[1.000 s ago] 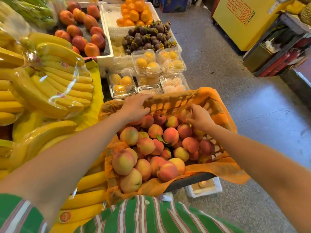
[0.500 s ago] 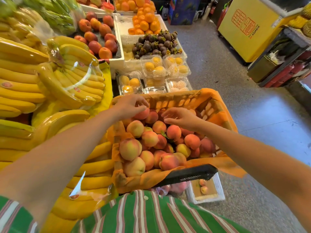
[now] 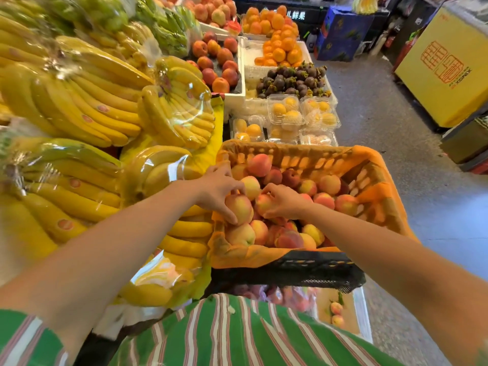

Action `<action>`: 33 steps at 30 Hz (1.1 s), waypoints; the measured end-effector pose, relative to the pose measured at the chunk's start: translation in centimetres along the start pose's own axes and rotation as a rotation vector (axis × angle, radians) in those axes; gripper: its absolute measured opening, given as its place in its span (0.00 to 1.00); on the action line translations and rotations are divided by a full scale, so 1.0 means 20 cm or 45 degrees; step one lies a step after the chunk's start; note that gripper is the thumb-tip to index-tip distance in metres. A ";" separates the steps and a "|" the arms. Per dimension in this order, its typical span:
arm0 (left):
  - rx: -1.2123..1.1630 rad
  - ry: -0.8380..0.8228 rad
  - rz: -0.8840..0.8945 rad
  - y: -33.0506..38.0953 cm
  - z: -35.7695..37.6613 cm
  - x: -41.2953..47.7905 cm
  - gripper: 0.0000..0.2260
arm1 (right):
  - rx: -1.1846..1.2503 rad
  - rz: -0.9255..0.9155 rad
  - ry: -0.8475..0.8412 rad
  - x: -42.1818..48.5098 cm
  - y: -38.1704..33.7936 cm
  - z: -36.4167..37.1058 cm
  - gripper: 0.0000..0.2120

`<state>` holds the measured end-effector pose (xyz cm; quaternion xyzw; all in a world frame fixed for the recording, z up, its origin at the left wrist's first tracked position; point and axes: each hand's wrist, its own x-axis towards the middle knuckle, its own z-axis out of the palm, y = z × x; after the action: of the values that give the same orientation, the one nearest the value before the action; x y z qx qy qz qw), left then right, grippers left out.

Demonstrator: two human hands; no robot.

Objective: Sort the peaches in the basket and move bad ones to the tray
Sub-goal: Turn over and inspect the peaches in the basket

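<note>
Over the near-left part of the basket [image 3: 303, 268], both hands are working side by side among the peaches [image 3: 328, 184]. The left hand [image 3: 219, 190] is gripping a pale peach [image 3: 240, 208], with its fingers curling over the top and its thumb pressing in at the near side. The right hand [image 3: 285, 203] is gripping a red peach [image 3: 262, 203] from the right, pinching it between the thumb and curled fingertips. These two fruits are sitting just beside each other between the hands, on top of the pile; whether either is being lifted clear of it cannot be told.

More peaches are lying beyond the hands, to the right of the right hand, and just below both hands toward the person. An orange cloth [image 3: 377, 159] is lining the basket and hanging over its walls, and the black near rim is showing under the wrists.

Below the right forearm, down on the floor [image 3: 396, 154] beside the basket, a white tray [image 3: 365, 320] is holding two small peaches [image 3: 336, 309] on a brown sheet, well apart from the hands.

Left of the left hand, bananas [image 3: 87, 101] wrapped in clear film are lying in heaps, some touching the basket's left side. Beyond the hands, past the far wall, clear boxes [image 3: 285, 112] of yellow fruit are standing, with mangosteens [image 3: 293, 80] and oranges [image 3: 280, 48] farther back. A green striped shirt [image 3: 237, 336] is filling the space nearest the person, under both arms.
</note>
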<state>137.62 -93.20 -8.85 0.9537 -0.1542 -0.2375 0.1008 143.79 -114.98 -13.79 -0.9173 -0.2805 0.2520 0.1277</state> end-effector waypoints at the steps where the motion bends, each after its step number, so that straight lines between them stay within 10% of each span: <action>1: -0.015 0.046 0.002 0.00 0.01 0.00 0.33 | 0.054 0.012 0.009 0.00 0.01 0.00 0.30; 8: -0.963 0.357 -0.079 0.05 -0.06 -0.04 0.28 | 1.002 0.170 -0.164 -0.13 0.11 -0.17 0.23; 16: -2.259 0.027 -0.032 0.23 -0.19 0.06 0.13 | 1.682 0.256 -0.344 -0.28 0.22 -0.30 0.31; 33: -2.287 -0.204 0.050 0.35 -0.26 0.35 0.27 | 1.460 0.174 -0.103 -0.52 0.48 -0.47 0.18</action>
<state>144.18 -101.49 -5.48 0.4934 0.0668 -0.3326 0.8009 145.75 -129.61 -5.42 -0.7071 -0.0439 0.4063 0.5770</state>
